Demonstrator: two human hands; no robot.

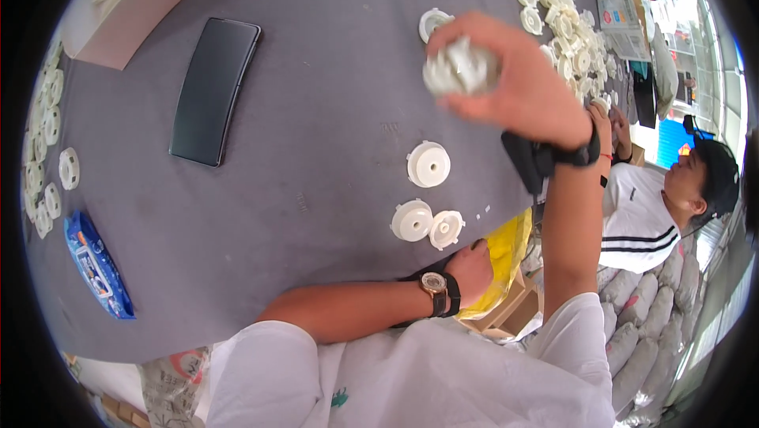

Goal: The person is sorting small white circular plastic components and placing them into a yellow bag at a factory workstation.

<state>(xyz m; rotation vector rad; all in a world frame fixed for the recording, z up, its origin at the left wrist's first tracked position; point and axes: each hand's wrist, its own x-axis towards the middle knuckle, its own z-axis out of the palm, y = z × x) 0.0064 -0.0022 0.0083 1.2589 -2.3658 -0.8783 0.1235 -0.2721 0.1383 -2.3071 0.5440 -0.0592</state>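
Observation:
My right hand (514,84) is raised above the grey table (316,112) and is shut on a bunch of white round plastic parts (461,68); a black band sits on its wrist. My left hand (472,268), with a watch on its wrist, rests curled at the table's near edge beside a yellow bag (510,250); I see nothing in it. Just ahead of it lie three white flanged discs (428,164), two of them side by side (412,220). Another disc (433,21) lies behind my right hand.
A heap of white parts (561,25) covers the far right of the table; more line the left edge (43,135). There is also a black phone (213,92), a blue packet (99,266) and a cardboard box (118,17). Another person (648,207) sits at right, near stacked sacks (648,333).

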